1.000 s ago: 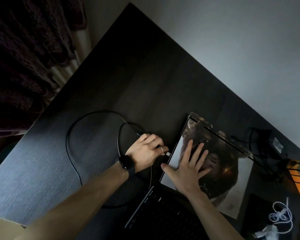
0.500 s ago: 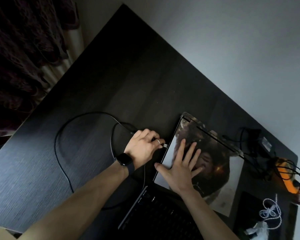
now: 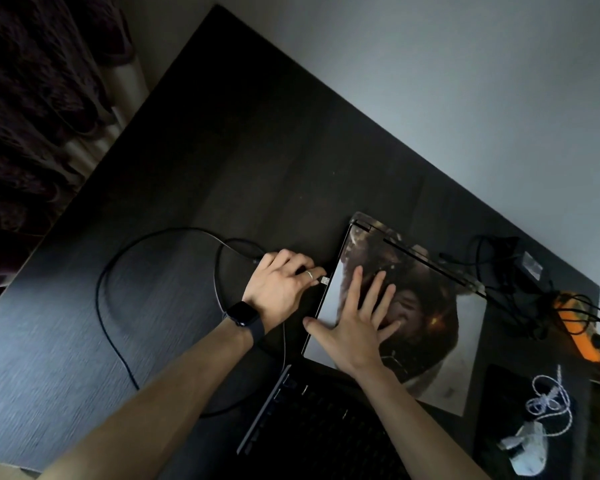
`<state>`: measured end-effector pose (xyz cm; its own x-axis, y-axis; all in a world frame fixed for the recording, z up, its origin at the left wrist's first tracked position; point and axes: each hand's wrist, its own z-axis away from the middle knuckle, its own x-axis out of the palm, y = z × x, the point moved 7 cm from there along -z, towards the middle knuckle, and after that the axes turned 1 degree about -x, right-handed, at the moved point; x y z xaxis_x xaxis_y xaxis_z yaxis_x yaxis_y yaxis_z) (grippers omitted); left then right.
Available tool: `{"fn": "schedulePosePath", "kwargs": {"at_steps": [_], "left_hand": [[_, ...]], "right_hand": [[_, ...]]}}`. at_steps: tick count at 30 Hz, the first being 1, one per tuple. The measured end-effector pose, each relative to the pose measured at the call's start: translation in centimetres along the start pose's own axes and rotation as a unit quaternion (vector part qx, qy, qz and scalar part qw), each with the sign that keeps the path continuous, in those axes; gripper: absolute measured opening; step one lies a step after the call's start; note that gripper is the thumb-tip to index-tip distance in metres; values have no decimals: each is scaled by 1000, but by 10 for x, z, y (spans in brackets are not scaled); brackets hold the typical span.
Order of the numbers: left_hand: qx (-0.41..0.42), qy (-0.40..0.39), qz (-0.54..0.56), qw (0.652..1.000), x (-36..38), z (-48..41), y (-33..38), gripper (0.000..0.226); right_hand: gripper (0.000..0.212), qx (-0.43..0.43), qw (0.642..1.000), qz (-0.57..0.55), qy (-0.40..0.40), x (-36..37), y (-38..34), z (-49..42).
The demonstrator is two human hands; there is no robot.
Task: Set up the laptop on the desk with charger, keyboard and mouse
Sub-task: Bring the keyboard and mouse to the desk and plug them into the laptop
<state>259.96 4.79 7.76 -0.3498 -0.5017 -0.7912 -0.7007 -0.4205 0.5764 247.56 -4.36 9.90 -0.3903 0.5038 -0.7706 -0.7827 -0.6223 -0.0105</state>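
A closed laptop (image 3: 440, 327) with a picture skin on its lid lies on the dark desk (image 3: 222, 161). My right hand (image 3: 357, 323) presses flat on the lid, fingers spread. My left hand (image 3: 281, 282), with a watch on the wrist, pinches a silver USB plug (image 3: 325, 280) right at the laptop's left edge. Its black cable (image 3: 118, 265) loops across the desk to the left. A black keyboard (image 3: 326, 427) lies in front of the laptop. A white mouse (image 3: 530, 452) with a coiled white cord sits on a dark pad at the lower right. The charger brick (image 3: 520, 261) lies behind the laptop.
An orange power strip (image 3: 575, 327) with tangled black cables sits at the desk's right edge. A grey wall runs behind the desk. A dark curtain (image 3: 32, 116) and a pale radiator stand off the left side.
The view shifted slightly. My left hand has brought the plug closer to the laptop's left edge. My right hand stays pressed on the lid.
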Motion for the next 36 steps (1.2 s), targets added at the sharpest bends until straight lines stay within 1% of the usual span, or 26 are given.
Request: {"fn": "schedulePosePath", "kwargs": {"at_steps": [7, 11, 24, 31, 36], "left_hand": [[39, 6, -7, 999, -1, 4, 0, 22], [38, 11, -23, 999, -1, 8, 0, 23], [55, 8, -10, 998, -1, 9, 2, 21], [94, -15, -24, 995, 0, 1, 6, 23], [112, -5, -8, 994, 4, 4, 6, 25]], "right_hand": [[133, -1, 1000, -1, 7, 0, -1, -1], [133, -4, 1000, -1, 10, 0, -2, -1], [136, 7, 1000, 13, 17, 0, -4, 0], [136, 12, 1000, 17, 15, 0, -4, 0], [137, 8, 1000, 22, 16, 2, -3, -2]]}}
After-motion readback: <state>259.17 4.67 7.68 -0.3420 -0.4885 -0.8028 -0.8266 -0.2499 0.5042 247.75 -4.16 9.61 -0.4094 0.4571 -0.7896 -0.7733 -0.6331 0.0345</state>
